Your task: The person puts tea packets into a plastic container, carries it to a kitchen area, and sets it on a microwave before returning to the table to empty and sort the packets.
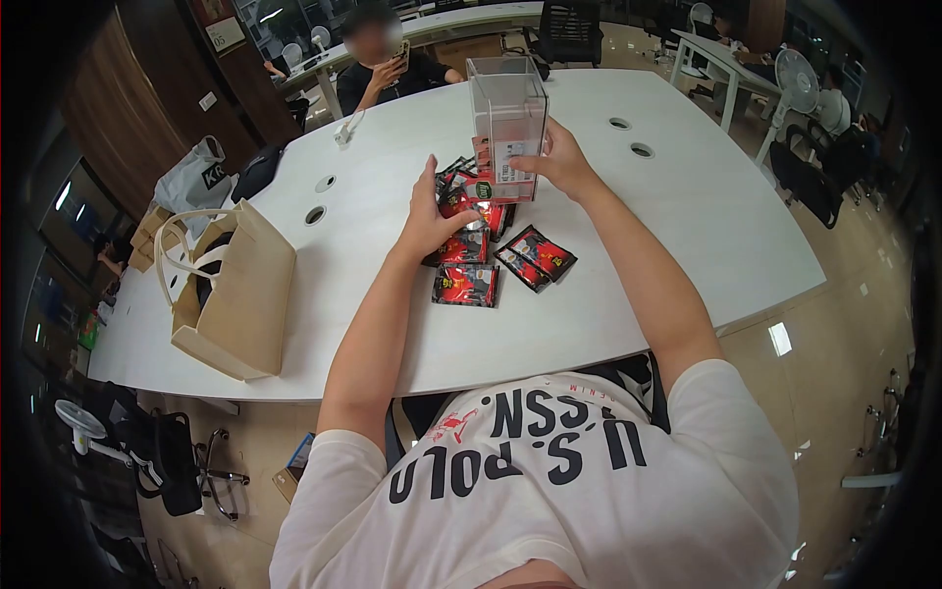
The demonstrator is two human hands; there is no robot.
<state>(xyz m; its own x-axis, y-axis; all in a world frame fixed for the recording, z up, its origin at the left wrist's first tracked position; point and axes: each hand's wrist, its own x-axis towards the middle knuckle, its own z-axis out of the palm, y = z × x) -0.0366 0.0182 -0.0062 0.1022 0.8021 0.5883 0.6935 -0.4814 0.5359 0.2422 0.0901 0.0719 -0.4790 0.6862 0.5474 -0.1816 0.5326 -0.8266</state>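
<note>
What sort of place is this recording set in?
Probably an open-plan office or meeting area: a long white table with cable holes, a black office chair, and another desk with a standing fan behind. The right hand holds a clear box on the table.

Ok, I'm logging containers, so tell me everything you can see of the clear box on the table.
The clear box is a tall, square, see-through container, plastic by its look, roughly upright on the white table. A white label and something red show near its bottom. The right hand grips its side; red sachets lie around its base.
</note>
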